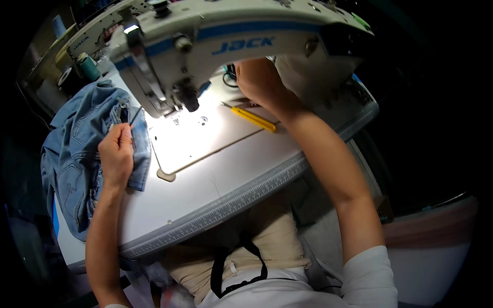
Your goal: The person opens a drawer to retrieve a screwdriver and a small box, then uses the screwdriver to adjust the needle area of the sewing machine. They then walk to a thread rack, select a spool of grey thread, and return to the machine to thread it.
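Note:
At the left, my left hand (pixel 116 154) is closed at the edge of a blue denim garment (pixel 82 128), its fingers pinched together on the cloth. A thin dark sliver (pixel 136 116) sticks up beside those fingertips; its kind is unclear. My right hand (pixel 258 79) reaches under the arm of a white and blue sewing machine (pixel 231 33), which hides its fingers. Close to it shows a black loop (pixel 229 78), possibly a scissors handle. Nearer to me, a yellow utility knife (pixel 254 119) lies on the machine bed, its tip pointing left.
The machine's lamp lights the needle area and metal bed plate (pixel 205 138). A ruler strip (pixel 221 205) runs along the table's front edge. Thread cones, one of them teal (pixel 88 66), stand at the back left beside another machine (pixel 84 41).

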{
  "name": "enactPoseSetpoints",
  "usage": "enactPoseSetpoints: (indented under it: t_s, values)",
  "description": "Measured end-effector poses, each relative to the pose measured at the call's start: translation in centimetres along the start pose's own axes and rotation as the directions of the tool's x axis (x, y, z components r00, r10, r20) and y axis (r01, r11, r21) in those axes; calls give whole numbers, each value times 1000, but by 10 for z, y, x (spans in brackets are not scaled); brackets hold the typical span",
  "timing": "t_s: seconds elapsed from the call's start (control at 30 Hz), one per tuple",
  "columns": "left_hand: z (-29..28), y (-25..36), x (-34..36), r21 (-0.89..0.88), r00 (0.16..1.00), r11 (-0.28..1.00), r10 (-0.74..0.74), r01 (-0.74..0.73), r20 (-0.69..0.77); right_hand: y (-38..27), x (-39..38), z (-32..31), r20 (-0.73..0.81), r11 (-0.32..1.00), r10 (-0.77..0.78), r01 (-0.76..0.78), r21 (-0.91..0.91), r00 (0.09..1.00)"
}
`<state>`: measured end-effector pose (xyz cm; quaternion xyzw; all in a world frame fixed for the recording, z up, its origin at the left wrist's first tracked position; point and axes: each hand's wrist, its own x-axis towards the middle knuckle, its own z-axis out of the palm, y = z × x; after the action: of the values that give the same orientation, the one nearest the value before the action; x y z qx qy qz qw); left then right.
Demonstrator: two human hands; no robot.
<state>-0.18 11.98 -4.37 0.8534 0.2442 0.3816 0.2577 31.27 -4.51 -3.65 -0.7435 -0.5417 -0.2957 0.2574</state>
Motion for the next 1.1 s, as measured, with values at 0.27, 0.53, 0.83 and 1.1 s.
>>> enactPoseSetpoints:
  t_s: [0.27, 0.53, 0.83, 1.1]
  values:
    - [14, 8, 9, -112, 997, 991, 63, -66, -34, 32, 35, -4, 184, 910, -43, 114, -399, 982]
    - [0, 7, 3, -70, 1000, 997, 15, -13, 23, 6, 25, -11, 241, 945, 0, 79, -318, 971]
    - [-8, -3, 1, -69, 999, 997, -37, 38, 9, 10, 35, 0, 229, 942, 2, 75, -327, 973]
    - [-8, 1, 1, 2, 999, 999, -44, 44, 25, 29, 63, 31, 199, 930, 20, 55, -362, 980]
